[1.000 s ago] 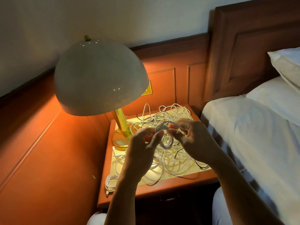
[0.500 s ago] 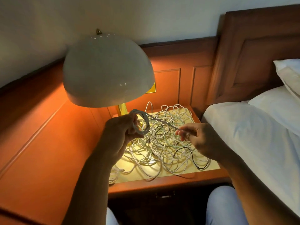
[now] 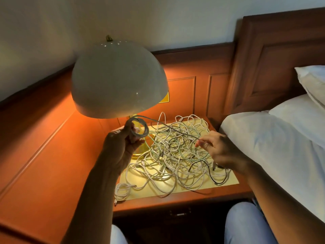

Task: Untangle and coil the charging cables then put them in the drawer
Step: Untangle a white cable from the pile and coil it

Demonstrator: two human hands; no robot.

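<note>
Beside the bed (image 3: 263,138), tangled cables (image 3: 175,155) fill the nightstand (image 3: 193,198) almost to its edges; left hand (image 3: 121,147) grips a coil (image 3: 146,128), right hand (image 3: 221,150) pinches its tail (image 3: 175,129).

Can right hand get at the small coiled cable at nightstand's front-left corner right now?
Probably not yet: right hand pinches the strand leading to the coil in left hand. The small coiled cable lies uncovered, but beyond the tangle, beside the left forearm.

A domed white lamp (image 3: 119,80) (lit, its shade tilted) glows at eleven o'clock. A wooden headboard (image 3: 281,55) stands at two o'clock, white bed sheet (image 3: 263,138) and pillows (image 3: 313,81) at three, and wood panelling (image 3: 44,138) at nine.
</note>
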